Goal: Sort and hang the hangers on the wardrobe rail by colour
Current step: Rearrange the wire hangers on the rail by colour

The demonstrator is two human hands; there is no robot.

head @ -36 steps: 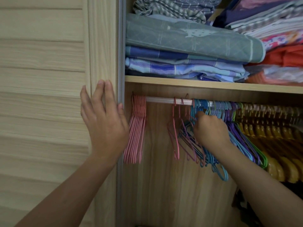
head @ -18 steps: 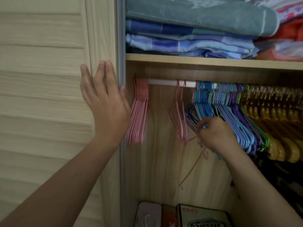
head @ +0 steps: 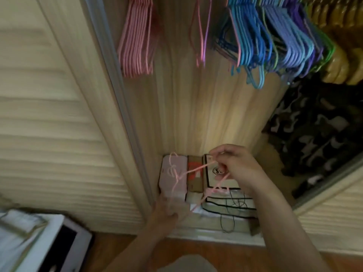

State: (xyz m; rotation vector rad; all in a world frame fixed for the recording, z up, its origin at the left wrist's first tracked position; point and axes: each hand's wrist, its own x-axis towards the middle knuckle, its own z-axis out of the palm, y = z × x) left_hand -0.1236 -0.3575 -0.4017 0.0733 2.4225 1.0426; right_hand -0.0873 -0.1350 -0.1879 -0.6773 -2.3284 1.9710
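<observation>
Pink hanger (head: 188,173) — in both hands — low.

Thin pink wire hanger (head: 198,169); matt wood-grain wardrobe back panel (head: 196,114).

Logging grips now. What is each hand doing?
Left hand: at the lower end of the pink hanger; grip too blurred to tell.
Right hand: pinches the pink hanger.

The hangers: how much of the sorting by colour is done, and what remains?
Done: a pink bunch hangs at the far left. In hand: the right hand pinches a pink hanger down low. Left: two loose pink hangers and the mixed blue and purple hangers.
</observation>
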